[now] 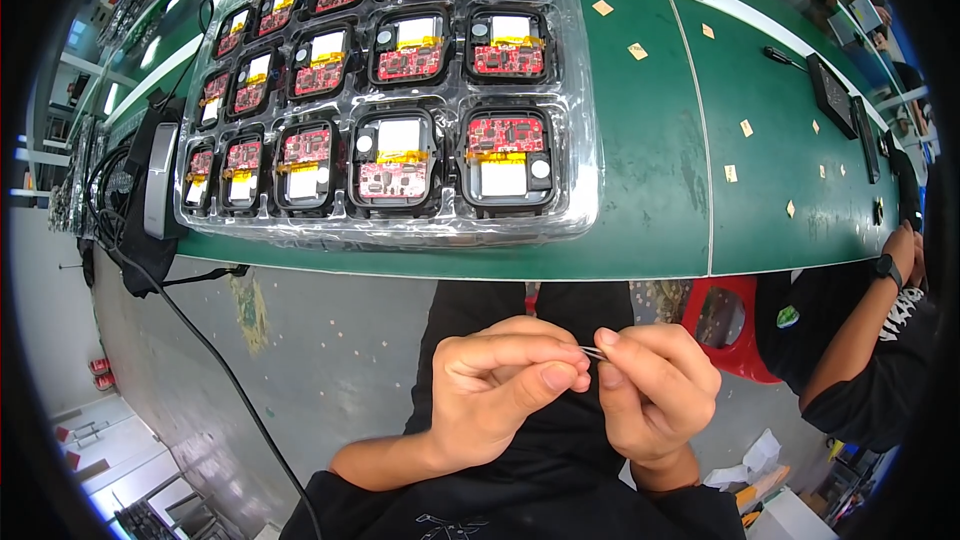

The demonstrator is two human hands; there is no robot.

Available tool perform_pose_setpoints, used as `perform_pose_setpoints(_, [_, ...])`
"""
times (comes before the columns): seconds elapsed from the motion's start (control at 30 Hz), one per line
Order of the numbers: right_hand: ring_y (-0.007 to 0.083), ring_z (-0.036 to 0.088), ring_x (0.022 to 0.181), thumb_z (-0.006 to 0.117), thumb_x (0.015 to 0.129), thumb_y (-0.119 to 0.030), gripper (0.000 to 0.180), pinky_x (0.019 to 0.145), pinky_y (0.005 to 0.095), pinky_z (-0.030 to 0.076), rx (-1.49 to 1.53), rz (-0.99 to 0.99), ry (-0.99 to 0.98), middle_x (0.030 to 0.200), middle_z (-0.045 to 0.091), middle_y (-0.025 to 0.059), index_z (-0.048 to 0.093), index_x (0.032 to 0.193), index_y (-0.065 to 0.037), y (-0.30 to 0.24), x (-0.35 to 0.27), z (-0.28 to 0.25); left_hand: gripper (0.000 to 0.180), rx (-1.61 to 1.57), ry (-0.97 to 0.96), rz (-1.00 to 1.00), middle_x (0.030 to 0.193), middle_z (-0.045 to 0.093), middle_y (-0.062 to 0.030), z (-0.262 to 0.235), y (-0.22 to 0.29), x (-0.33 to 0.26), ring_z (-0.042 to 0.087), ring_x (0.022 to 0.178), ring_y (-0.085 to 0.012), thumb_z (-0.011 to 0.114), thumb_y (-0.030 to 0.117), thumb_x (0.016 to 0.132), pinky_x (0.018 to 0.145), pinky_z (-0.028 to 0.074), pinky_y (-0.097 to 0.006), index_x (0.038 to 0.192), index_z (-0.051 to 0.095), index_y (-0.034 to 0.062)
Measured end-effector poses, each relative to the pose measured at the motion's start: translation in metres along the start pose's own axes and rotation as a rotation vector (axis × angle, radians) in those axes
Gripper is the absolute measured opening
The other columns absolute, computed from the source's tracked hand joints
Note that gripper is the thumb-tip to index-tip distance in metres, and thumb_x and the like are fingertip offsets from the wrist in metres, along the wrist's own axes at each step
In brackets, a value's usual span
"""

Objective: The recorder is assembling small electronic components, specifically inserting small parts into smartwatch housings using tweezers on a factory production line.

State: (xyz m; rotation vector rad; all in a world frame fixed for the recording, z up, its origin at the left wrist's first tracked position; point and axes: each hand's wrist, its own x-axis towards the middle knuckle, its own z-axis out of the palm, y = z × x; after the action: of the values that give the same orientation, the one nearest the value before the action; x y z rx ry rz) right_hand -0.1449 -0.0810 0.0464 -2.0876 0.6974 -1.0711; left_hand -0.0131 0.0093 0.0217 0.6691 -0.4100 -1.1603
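Note:
Above my lap, in front of the table edge, my left hand [505, 380] and my right hand [655, 390] meet fingertip to fingertip. Between them is a thin, silvery, wire-like metal piece [593, 352]; most of it is hidden by the fingers. Both hands are closed in a pinch on it, thumb against forefinger. Beyond the hands, a clear plastic tray [583, 195] on the table carries rows of black square housings, among them a near-right housing [507, 202]. Each shows a red circuit board, yellow tape and a white block.
The green table [645, 210] has small paper labels [638, 51] scattered on it. A black cable [215, 350] hangs at the left beside a grey-and-black device [160, 180]. At right, a person [850, 360] wearing a watch sits near a red stool [735, 360].

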Motion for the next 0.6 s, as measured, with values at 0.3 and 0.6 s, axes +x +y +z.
perform_pose_setpoints(0.3, [0.0147,0.051,0.053,0.077,0.065,0.005,0.042,0.046,0.0259,0.04,-0.134,-0.099,0.008,0.079,0.063,0.0049,0.075,0.105,-0.005,0.0032,-0.0018,-0.0014,0.014,0.19,0.01,0.063,0.102,0.069,-0.0192,-0.0017,0.0044,0.0009,0.07,0.089,-0.0211,0.068,-0.006,0.09,0.08,0.059,-0.03,0.103,0.071,-0.0078])
perform_pose_setpoints(0.6, [0.0145,0.052,0.054,0.077,0.063,0.006,0.045,0.046,0.0263,0.04,-0.154,-0.113,0.004,0.079,0.062,0.0048,0.075,0.107,-0.005,0.0028,-0.0019,0.0,0.015,0.12,0.01,0.011,0.104,0.069,-0.0194,-0.0013,0.0056,-0.0003,0.07,0.088,-0.0212,0.068,-0.006,0.09,0.08,0.059,-0.03,0.105,0.071,-0.0071])
